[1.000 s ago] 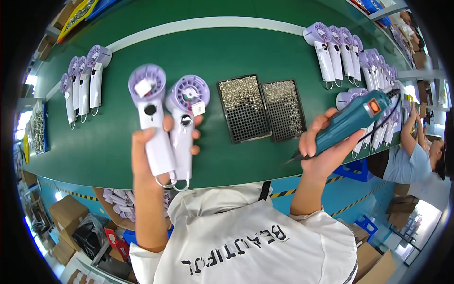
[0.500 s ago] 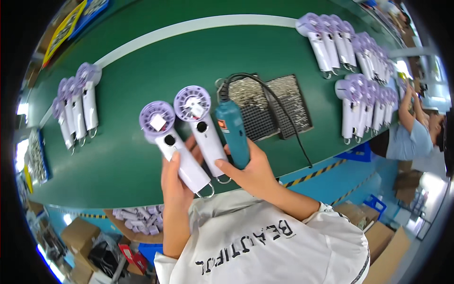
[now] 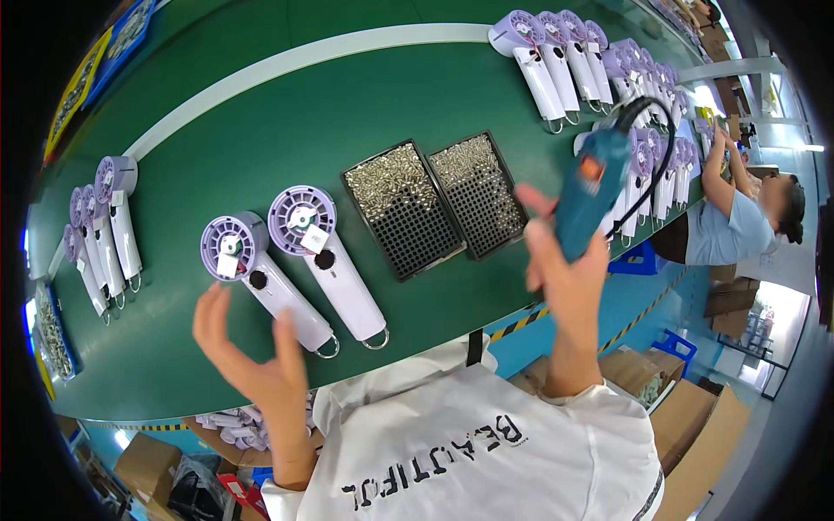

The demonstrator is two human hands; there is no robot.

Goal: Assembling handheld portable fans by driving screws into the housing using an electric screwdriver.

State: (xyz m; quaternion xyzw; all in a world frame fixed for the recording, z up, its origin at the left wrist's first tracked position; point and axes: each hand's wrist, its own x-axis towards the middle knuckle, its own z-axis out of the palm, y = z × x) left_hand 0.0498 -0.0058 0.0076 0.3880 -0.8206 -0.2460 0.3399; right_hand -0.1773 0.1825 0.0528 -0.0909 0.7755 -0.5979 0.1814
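Two handheld fans with purple round heads and white handles lie side by side on the green table: a left fan [image 3: 291, 308] and a right fan [image 3: 347, 286]. Each has a small white tag at its head and a metal loop at the handle's end. My left hand [image 3: 252, 360] is beside the left fan, thumb and fingers apart, holding nothing. Off to the right, my right hand [image 3: 569, 282] holds a teal electric screwdriver [image 3: 595, 187], blurred by motion, its black cable curving at its upper end.
Two black trays of small metal screws, a left tray [image 3: 408, 243] and a right tray [image 3: 495, 217], lie right of the fans. More fans stand in rows at the far right [image 3: 543, 82] and left [image 3: 122, 226]. A co-worker [image 3: 730, 217] sits at right.
Both fans have gone from my hands onto the table. My left hand has moved left and opened. My right hand has carried the screwdriver right, away from the trays.
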